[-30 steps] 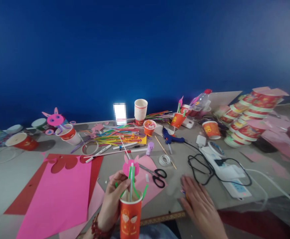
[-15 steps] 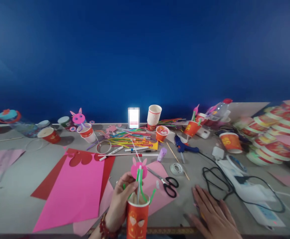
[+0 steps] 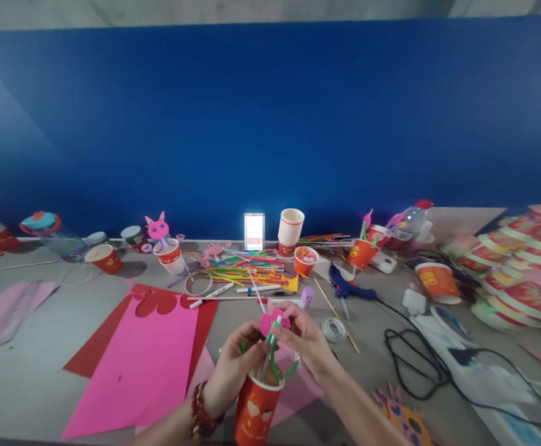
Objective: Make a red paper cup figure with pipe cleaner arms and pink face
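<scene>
A red paper cup [image 3: 257, 409] stands upright in front of me, with green stems [image 3: 275, 362] and a clear straw rising from its mouth. On top of them sits a round pink paper head [image 3: 269, 321] with two ears. My left hand [image 3: 239, 362] is closed in a pinch on the stems from the left. From the right, my right hand [image 3: 308, 341] pinches the stems just under the head. Both hands partly cover the stems, so the exact grip points are hidden. The scissors are out of sight behind my right hand and arm.
Pink and red paper sheets [image 3: 150, 353] lie at left. Straws and pens [image 3: 247, 269] spread across the back. A blue glue gun [image 3: 349, 286], clear tape roll [image 3: 334, 329], wooden stick [image 3: 335, 313] and black cable [image 3: 407, 371] are right. A yellow-pink cutout [image 3: 403, 415] lies near my right forearm.
My right hand has lifted from the table and come left to the stems under the pink head, uncovering a yellow-pink cutout. My left hand keeps its hold. The view has tilted up slightly.
</scene>
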Demonstrator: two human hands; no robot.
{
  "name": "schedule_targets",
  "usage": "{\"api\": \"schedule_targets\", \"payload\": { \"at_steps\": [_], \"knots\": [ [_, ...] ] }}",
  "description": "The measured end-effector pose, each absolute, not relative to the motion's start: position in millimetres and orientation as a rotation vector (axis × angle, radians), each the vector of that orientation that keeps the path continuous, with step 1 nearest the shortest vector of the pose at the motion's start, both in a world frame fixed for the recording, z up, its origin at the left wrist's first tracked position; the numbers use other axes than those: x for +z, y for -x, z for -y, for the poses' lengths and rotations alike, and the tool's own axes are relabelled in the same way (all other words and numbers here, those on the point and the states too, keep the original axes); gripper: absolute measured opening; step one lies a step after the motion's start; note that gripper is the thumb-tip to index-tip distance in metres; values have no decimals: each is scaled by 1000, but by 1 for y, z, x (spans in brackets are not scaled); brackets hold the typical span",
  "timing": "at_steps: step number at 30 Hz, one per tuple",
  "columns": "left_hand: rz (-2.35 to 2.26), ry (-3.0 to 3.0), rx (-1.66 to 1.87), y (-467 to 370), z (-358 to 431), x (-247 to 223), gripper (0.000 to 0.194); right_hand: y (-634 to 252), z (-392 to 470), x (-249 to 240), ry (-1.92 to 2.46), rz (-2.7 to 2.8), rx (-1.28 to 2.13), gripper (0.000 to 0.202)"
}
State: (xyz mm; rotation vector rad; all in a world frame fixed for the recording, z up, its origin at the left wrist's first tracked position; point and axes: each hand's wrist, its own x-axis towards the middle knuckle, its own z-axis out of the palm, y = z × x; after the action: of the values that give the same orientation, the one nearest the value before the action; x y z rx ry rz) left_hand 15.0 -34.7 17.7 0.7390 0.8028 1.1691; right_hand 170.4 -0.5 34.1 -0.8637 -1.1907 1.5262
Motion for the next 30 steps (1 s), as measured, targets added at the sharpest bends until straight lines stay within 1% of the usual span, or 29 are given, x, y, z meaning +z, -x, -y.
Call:
{"api": "schedule_targets", "payload": {
  "at_steps": [3,5,16,23,30],
  "knots": [
    [-819,-723,1175,-10,25,18,24,-167,-9,23,820,1232,1484,26],
    [-805,-706,1164,-10,19,16,24,-168,-13,18,815,1253,1444,23],
    [-818,-704,1202,-14,28,-14,25,-164,-6,1,926,1310,1323,22],
    [-871,-712,1205,-12,29,-13,25,-161,-4,2,972,1325,1278,23],
    [-775,-758,1177,-12,25,-10,25,-162,-3,2,994,1337,1277,25]
  ]
}}
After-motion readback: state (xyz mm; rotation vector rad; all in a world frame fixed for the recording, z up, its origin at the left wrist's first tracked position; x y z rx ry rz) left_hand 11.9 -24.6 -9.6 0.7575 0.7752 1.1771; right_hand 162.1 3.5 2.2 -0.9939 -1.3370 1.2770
